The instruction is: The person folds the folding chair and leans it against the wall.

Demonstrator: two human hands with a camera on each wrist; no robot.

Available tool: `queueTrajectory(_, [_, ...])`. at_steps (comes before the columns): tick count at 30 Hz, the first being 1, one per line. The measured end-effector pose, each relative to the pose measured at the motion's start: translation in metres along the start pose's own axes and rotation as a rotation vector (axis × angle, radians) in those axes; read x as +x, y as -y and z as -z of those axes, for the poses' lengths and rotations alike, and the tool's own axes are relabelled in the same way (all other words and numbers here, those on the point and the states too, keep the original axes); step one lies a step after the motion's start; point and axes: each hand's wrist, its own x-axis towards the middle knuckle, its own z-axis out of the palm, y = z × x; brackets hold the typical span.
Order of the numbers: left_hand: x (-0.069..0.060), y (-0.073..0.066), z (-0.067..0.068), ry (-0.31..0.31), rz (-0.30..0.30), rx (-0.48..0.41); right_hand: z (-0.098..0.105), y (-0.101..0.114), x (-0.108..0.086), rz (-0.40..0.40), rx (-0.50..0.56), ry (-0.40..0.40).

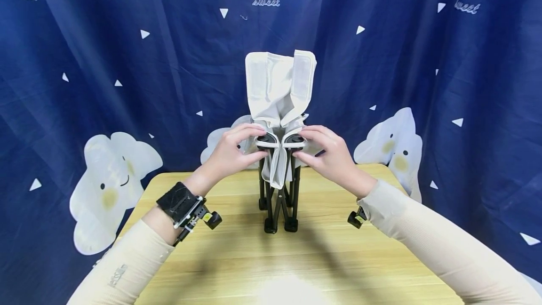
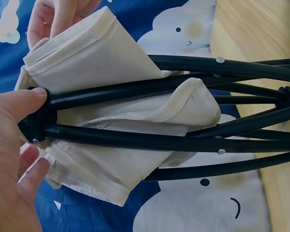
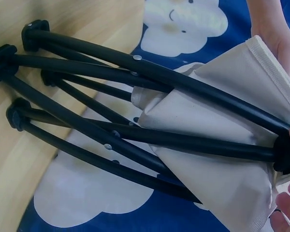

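Head view puts a folded black tubular frame [image 1: 283, 204] with off-white fabric [image 1: 277, 168] upright on a pale wood-grain table [image 1: 338, 253]; everything else is placed from this frame. Farthest left of it, a white smiling cloud [image 1: 112, 196] is printed on a dark blue curtain [image 1: 182, 60] with small white triangles. Nearer on that left side come a cream sleeve [image 1: 123, 267] and a black fabric wrist strap [image 1: 175, 200] carrying a small camera. Just beside the frame, the left hand [image 1: 235, 147] pinches its left black corner cap [image 2: 38, 121], thumb against fingers. At the frame's top stand two off-white flaps [image 1: 257, 79] with paler rectangular panels; below, its crossed, riveted legs end in black feet [image 1: 270, 226] on the table. Immediately right of the frame, the right hand [image 1: 328, 147] pinches the right black corner cap [image 3: 286, 154], its thumb and fingers clamped likewise. Farther right of the frame are a second small wrist camera [image 1: 357, 219], another cream sleeve [image 1: 436, 244] and, behind, another white cloud [image 1: 408, 138].
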Motion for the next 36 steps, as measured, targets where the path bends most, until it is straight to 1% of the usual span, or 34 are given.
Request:
queueTrajectory(5, [-0.003,0.002,0.005,0.008,0.005,0.029,0.002,-0.002,-0.001,-0.012,-0.014,0.002])
queueTrajectory(12, [-0.006,0.005,0.012,0.008,0.004,0.032,0.005,-0.005,-0.003,-0.001,-0.027,-0.016])
queueTrajectory(18, [-0.009,0.005,0.019,-0.001,0.007,0.101,0.007,-0.008,-0.005,-0.004,-0.037,-0.028])
queueTrajectory(22, [-0.012,0.005,0.023,0.002,0.022,0.109,0.010,-0.008,-0.007,-0.019,-0.040,-0.018])
queueTrajectory(25, [-0.015,0.006,0.025,0.009,0.045,0.105,0.012,-0.007,-0.007,-0.025,-0.043,-0.014])
queueTrajectory(36, [-0.025,0.008,0.035,0.013,0.091,0.107,0.016,-0.009,-0.012,-0.038,-0.044,-0.025])
